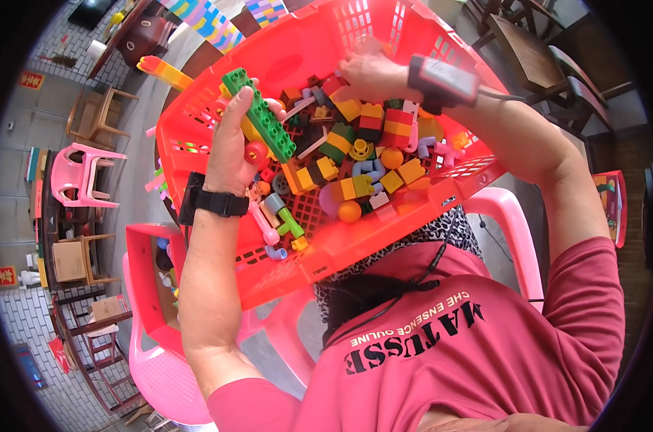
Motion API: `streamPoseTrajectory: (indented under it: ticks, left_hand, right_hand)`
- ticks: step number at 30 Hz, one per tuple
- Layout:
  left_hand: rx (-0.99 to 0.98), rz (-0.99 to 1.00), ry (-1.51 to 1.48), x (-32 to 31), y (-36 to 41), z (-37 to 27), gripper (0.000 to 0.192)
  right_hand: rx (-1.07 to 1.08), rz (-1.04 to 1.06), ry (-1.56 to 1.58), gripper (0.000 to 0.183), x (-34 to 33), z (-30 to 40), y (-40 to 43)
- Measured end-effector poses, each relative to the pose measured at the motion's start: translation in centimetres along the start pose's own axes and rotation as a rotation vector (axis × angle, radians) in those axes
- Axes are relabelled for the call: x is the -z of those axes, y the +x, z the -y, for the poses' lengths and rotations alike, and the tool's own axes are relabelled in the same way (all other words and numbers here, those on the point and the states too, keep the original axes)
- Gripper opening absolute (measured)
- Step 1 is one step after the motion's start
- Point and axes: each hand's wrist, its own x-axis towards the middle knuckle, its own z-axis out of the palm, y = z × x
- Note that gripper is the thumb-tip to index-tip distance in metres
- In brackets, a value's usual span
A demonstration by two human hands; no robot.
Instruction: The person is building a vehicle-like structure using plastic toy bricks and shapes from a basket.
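Observation:
A large red plastic basket (326, 264) rests in front of me, holding many toy building bricks, pipe pieces and small balls. Over its left part, my left hand (234, 129) grips a long green studded brick (261, 116) joined to a yellow piece with red wheels (255, 153). My right hand (372, 73), somewhat blurred, reaches into the basket's far side, beside a yellow brick (348, 108) and a red one; its fingertips are partly hidden. Nearer the middle lie a green-and-yellow brick stack (337, 143), a red-and-orange stack (397, 128) and an orange ball (349, 211).
A pink plastic chair (170, 386) stands at the left with a red box (153, 324) of toys on it. Beyond the basket rise pastel brick-built strips (205, 24). An orange-and-yellow brick bar (164, 73) lies outside the left rim. Wooden furniture (526, 51) stands far right.

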Motion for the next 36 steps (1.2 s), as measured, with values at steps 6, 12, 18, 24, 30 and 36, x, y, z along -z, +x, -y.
streamPoseTrajectory:
  ticks: [6,12,18,24,30,36]
  left_hand:
    - [-0.014,0.015,0.104,-0.7,-0.6,0.3,0.047]
    - [-0.005,0.030,0.062,-0.7,-0.4,0.4,0.049]
    - [-0.060,-0.078,0.121,-1.0,-0.9,0.5,0.033]
    - [-0.232,-0.153,0.156,-3.8,-1.7,1.2,0.020]
    - [-0.234,-0.121,0.129,-4.8,-2.6,0.3,0.042]
    - [-0.233,-0.118,0.233,-5.2,-3.0,0.0,0.050]
  right_hand:
    - [0.065,-0.158,0.106,0.037,-1.7,0.5,0.0]
    - [0.103,-0.198,0.439,0.046,1.1,1.9,-0.1]
    - [0.033,-0.262,1.136,0.053,7.0,4.2,-2.1]
    - [0.210,-0.379,1.369,0.029,7.5,5.2,-3.1]
    - [0.180,-0.296,1.359,0.033,7.9,6.4,-3.9]
    - [0.228,-0.316,1.239,0.033,8.4,6.5,-4.4]
